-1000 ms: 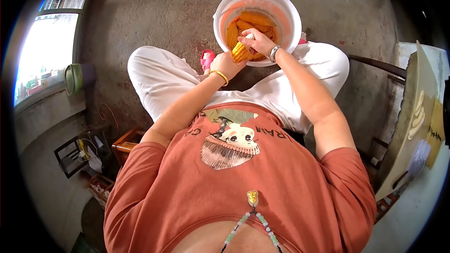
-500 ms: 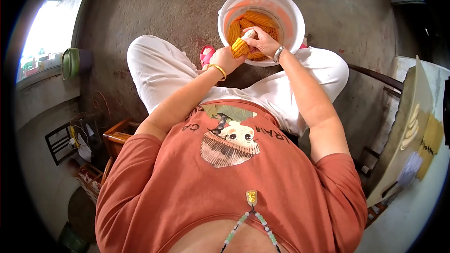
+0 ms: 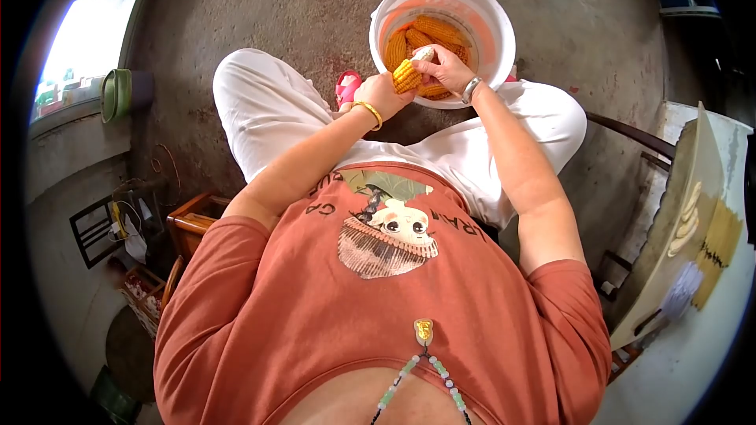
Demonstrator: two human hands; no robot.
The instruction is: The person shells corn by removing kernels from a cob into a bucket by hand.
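An ear of corn (image 3: 405,76) is between my two hands at the near rim of a white bucket (image 3: 502,24). Yellow kernels cover its lower part, while the upper end is pale and stripped. My left hand (image 3: 381,94), with a gold bangle at the wrist, is wrapped around the kernel-covered end. On the other side, my right hand (image 3: 447,72) has its fingers closed on the cob near the pale end, thumb against the kernels. Inside the bucket lie several yellow corn cobs (image 3: 439,29), partly hidden by my hands.
The bucket stands on a grey concrete floor (image 3: 260,8) between my knees. A wooden chair or stool (image 3: 191,223) is at my left. To the right is a pale board or tabletop (image 3: 669,267) with things on it. A green container (image 3: 116,96) sits by the window.
Both hands remain on the ear of corn, which is turned slightly. The whole view has shifted a little; the bucket appears slightly higher and farther right.
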